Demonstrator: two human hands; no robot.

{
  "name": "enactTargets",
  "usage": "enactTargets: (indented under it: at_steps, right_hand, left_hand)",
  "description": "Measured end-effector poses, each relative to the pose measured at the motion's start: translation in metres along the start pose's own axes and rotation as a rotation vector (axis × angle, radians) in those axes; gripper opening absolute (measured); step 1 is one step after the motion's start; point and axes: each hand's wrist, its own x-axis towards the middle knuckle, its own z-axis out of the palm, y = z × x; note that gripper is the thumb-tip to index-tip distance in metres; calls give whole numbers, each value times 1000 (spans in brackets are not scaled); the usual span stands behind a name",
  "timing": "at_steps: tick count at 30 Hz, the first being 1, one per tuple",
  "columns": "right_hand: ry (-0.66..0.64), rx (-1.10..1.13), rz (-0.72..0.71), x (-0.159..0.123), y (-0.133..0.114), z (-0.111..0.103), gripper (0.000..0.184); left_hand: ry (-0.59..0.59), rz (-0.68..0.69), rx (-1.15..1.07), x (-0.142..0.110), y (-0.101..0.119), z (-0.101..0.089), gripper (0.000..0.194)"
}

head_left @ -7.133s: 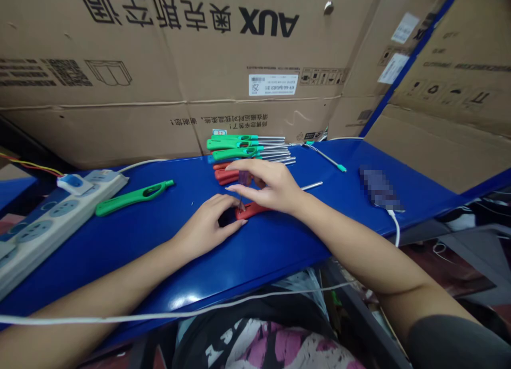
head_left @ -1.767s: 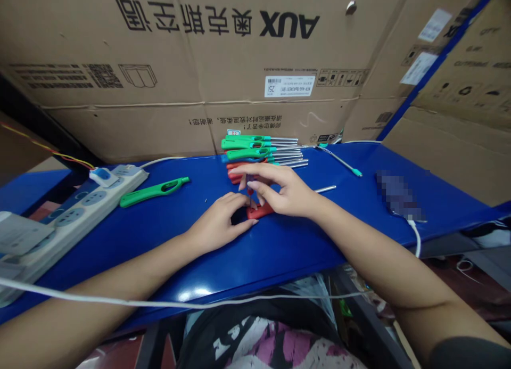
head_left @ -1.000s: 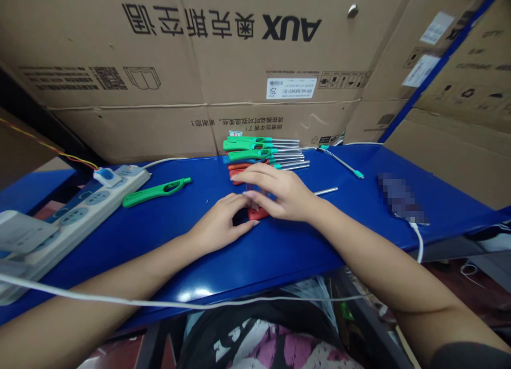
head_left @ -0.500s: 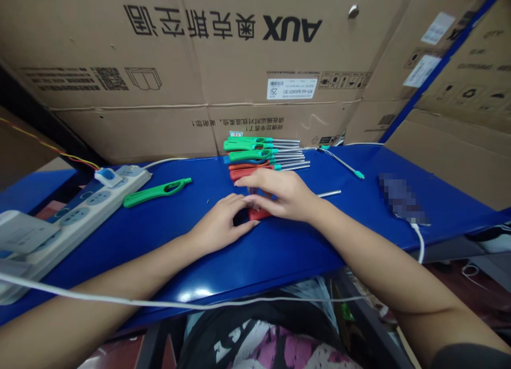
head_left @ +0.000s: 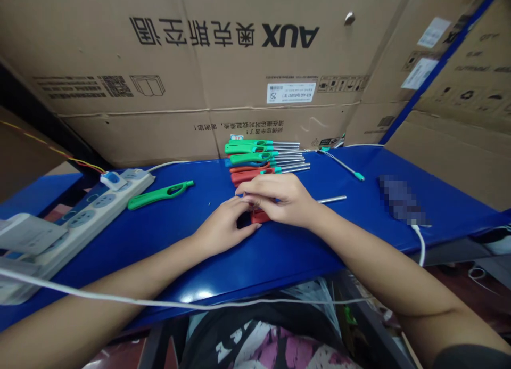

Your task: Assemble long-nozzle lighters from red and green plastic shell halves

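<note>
A red long-neck lighter (head_left: 260,216) lies on the blue tabletop under both hands, its metal tube (head_left: 333,199) sticking out to the right. My left hand (head_left: 225,225) grips the handle end, thumb in front and fingers behind. Over the lighter arches my right hand (head_left: 279,198), its thumb and fingertips pinched together against the left fingertips; what they hold is hidden. Behind the hands is a pile of lighters with green (head_left: 249,158), red (head_left: 247,175) and blue handles, tubes pointing right. A green lighter handle (head_left: 159,195) without a tube lies to the left.
A white power strip (head_left: 85,220) with plugs runs along the left. A white cable (head_left: 191,306) crosses in front of my forearms. On the right lie a thin rod with a teal tip (head_left: 343,165) and a blurred-out device (head_left: 403,198) on a cable. Cardboard (head_left: 223,97) walls the back.
My right fingers have come down closer to the lighter, and a see-through piece glimpsed between them is now hidden. The view has tilted slightly; my left hand keeps its hold.
</note>
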Motion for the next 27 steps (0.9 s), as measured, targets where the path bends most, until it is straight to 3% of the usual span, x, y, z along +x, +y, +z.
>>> enactTargets:
  at_steps: [4,9,11,17,20,23,27]
  right_hand:
    - [32,51,15,4,-3,-4,21]
    - [379,166,204,14,7,-32,15]
    - [478,198,251,13,18,-44,16]
    - [714,301,475,-6,61,-54,21]
    - [893,393,593,-10,77,-61,18]
    - [1099,490,710,-9,84,-75,6]
    - [1356,704,950,-10,88,-93,15]
  left_hand:
    - [-72,-35,0,2,8,-13,18]
    - [-348,-104,120,1,10,-50,40]
    - [-359,-104,135,-1,9,-54,39]
    - [-337,27,178,2,8,-40,28]
    - [-369,90,110,7,2,-57,26]
    - [-265,105,78,14,-12,-88,30]
    - [49,-57,190,30,-35,-118,40]
